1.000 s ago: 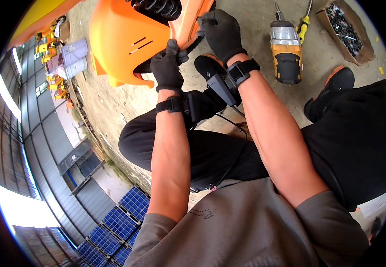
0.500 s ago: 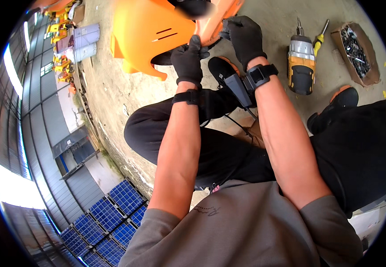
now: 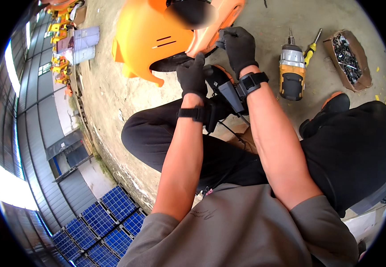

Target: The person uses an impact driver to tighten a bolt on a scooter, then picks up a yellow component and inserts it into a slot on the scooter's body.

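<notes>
A large orange plastic shell [image 3: 150, 38] lies on the concrete floor in front of me, with a black part at its top. My left hand [image 3: 192, 75], in a black glove, presses against the shell's lower dark edge with the fingers pointing up. My right hand [image 3: 239, 44], also gloved and with a wrist strap, grips the shell's right rim, fingers curled over a small part that I cannot make out. I sit with my legs in black trousers on either side.
A yellow and grey cordless drill [image 3: 291, 73] lies on the floor to the right, beside a yellow-handled screwdriver [image 3: 310, 44]. A cardboard box of dark screws [image 3: 347, 58] stands further right. More orange parts and a grey box [image 3: 79, 44] stand at the far left.
The view has shifted, so the orange shell and tools sit more to the right. My right hand has stayed on the shell's rim and my left hand has slid slightly along its lower edge.
</notes>
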